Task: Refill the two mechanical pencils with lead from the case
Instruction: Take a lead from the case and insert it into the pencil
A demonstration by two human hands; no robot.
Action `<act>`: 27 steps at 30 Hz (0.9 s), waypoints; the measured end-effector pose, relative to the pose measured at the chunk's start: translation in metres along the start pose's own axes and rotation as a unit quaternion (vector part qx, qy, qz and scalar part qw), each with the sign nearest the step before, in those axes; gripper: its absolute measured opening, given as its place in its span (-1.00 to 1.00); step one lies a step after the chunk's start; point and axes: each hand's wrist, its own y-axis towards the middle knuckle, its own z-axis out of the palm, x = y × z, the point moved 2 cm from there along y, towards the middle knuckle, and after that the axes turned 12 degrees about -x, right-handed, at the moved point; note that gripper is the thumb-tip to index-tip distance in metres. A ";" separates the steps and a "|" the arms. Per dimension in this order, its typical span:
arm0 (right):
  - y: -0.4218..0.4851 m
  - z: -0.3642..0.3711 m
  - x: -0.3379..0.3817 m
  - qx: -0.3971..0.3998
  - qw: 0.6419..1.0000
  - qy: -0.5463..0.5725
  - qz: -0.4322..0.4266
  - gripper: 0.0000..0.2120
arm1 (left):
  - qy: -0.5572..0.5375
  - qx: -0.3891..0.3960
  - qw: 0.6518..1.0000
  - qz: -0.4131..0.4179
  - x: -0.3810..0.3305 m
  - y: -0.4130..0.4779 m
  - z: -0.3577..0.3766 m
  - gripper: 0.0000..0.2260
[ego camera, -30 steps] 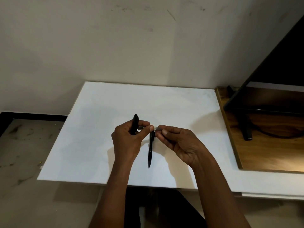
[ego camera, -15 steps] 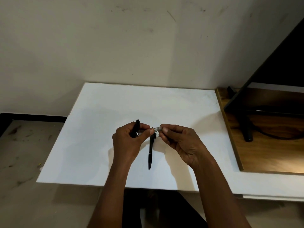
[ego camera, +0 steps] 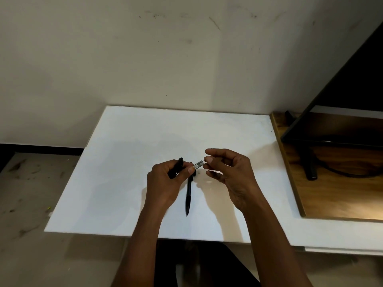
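Head view: left hand [ego camera: 165, 181] grips one pencil [ego camera: 178, 167] and pinches the lead case [ego camera: 198, 164], whose long axis runs toward two o'clock. Right hand [ego camera: 230, 172] pinches its far end. Second pencil [ego camera: 188, 195] lies on the white board [ego camera: 124, 162] at six o'clock.

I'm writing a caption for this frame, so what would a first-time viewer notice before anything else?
Two bare hands meet over the middle of the white board: the left hand grips a black pencil and, with the right hand, pinches a small clear lead case between them. A second black pencil lies on the board just below, and a dark monitor stands on the wooden desk at right.
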 end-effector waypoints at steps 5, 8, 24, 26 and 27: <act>0.000 0.000 0.002 -0.006 0.999 0.000 -0.033 -0.82 | -0.014 0.001 1.000 -0.007 0.000 -0.001 0.001 -0.94; 0.001 0.000 0.002 -0.007 0.999 0.004 -0.043 -0.82 | -0.025 0.008 0.999 -0.018 0.000 -0.002 0.001 -0.96; 0.002 0.000 0.002 -0.009 0.998 -0.022 -0.064 -0.91 | -0.047 0.026 0.998 -0.031 -0.004 -0.003 0.001 -0.96; 0.002 -0.001 0.003 -0.008 0.998 -0.026 -0.056 -0.92 | -0.052 0.025 0.998 -0.034 -0.004 -0.003 0.001 -0.96; 0.002 -0.001 0.004 -0.007 0.998 -0.027 -0.052 -0.93 | -0.053 0.026 0.998 -0.035 -0.003 -0.002 0.001 -0.96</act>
